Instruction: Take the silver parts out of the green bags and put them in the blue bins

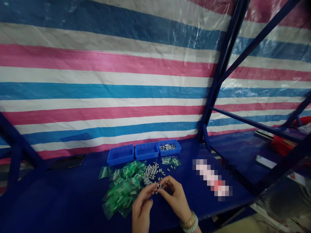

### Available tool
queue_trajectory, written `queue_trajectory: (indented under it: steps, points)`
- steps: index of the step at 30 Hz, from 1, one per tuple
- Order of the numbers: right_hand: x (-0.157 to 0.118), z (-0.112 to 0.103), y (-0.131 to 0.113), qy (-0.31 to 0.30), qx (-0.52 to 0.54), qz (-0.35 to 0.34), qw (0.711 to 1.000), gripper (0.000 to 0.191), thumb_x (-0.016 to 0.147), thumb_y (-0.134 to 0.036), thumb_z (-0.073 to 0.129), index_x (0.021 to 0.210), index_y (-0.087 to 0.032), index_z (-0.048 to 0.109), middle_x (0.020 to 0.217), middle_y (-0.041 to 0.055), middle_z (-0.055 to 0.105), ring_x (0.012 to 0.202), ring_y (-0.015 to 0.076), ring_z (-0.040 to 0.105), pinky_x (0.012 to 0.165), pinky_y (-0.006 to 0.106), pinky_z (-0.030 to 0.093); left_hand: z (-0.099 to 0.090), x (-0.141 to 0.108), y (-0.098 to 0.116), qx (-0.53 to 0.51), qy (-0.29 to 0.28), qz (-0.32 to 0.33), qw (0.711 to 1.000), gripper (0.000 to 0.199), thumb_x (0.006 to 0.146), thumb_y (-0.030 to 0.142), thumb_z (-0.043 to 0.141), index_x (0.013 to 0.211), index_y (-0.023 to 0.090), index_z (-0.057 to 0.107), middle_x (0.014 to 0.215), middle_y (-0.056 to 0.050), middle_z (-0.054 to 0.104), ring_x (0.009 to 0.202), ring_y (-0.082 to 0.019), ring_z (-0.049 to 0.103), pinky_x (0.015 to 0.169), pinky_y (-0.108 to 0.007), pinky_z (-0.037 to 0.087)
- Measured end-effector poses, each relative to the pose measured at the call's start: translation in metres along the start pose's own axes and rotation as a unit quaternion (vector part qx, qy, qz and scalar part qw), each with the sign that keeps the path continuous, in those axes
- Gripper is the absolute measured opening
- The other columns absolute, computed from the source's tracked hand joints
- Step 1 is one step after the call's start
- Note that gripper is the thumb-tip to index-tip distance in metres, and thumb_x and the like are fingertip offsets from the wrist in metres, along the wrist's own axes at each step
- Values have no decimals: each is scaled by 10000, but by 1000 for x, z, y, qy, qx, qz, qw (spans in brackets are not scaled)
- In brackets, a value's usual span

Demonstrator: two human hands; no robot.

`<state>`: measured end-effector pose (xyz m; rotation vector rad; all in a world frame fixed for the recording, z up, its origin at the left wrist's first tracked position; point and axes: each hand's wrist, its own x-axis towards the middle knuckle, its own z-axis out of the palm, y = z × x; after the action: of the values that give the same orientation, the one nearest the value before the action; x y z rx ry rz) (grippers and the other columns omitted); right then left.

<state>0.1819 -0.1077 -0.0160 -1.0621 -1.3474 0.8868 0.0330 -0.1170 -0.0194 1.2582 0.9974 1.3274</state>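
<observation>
A small round metal part (159,186), its end showing a dark hole, is pinched between the thumb and forefinger of my right hand (177,198). My left hand (143,204) meets it from the other side, fingers bent and closed; a tiny silver bit shows at its fingertips, too small to name. Just beyond my fingertips lies a loose pile of small metal screws and cylinders (151,171). Left of the pile, many small clear bags with green tint (121,194) are heaped on the blue table (80,200).
Along the back stand two blue bins (120,161) and a third blue bin (179,149) holding metal cylinders. More small bags (171,161) lie in front of it. A dark phone-like slab (69,162) is at left, a pixelated item (212,178) at right. Blue frame posts (213,87) rise beside a striped sheet.
</observation>
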Motion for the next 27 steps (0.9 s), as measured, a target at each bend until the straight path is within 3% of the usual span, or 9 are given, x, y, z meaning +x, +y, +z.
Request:
queue_trajectory:
  steps: [2,5,10,13,17,22,27]
  points:
    - [7,-3,7,1,13,0,1000,110,826,-255,626,905,-183,599,836,42,680,764,184,644,697,272,504,-2,1,-4,24,2,17,1000,363,758,182,544,1086,220,694,1143,-66,687,1054,-259,627,976,-380,466]
    - [38,-19,13,21,-64,-52,996,137,861,-285,575,940,-183,622,861,54,693,787,194,656,721,287,508,-6,1,-14,68,15,39,997,364,765,178,523,1084,218,695,1128,-68,693,1046,-254,631,978,-389,466]
    - [123,-53,21,92,-281,-150,943,184,864,-257,527,957,-172,660,865,78,707,792,212,650,759,337,507,-9,0,-27,119,40,55,991,356,736,170,522,1031,215,716,1066,-72,715,980,-252,656,929,-392,498]
    - [145,-62,27,91,-306,-158,935,222,829,-214,557,1018,-155,660,953,116,704,914,258,626,872,420,465,-10,-1,-29,112,55,54,991,345,743,177,528,1032,209,714,1060,-76,716,965,-247,661,918,-387,507]
    - [113,-51,31,59,-307,-158,937,164,845,-160,536,898,-189,689,875,71,712,863,222,623,819,353,479,-11,-2,-32,86,71,52,992,326,757,192,541,1040,203,704,1039,-77,720,947,-241,665,908,-382,514]
    - [55,-21,26,-112,-341,-121,925,138,825,-125,601,799,-218,700,785,15,692,849,197,568,794,294,435,-12,-1,-36,72,81,34,994,297,759,213,568,1024,191,700,1034,-84,717,939,-242,664,900,-380,515]
    - [58,-6,24,-225,-409,-89,880,225,787,-65,601,848,-239,728,908,17,663,912,190,543,867,308,379,-11,-1,-34,56,102,31,993,281,732,229,602,990,188,706,994,-80,723,901,-238,670,883,-371,524]
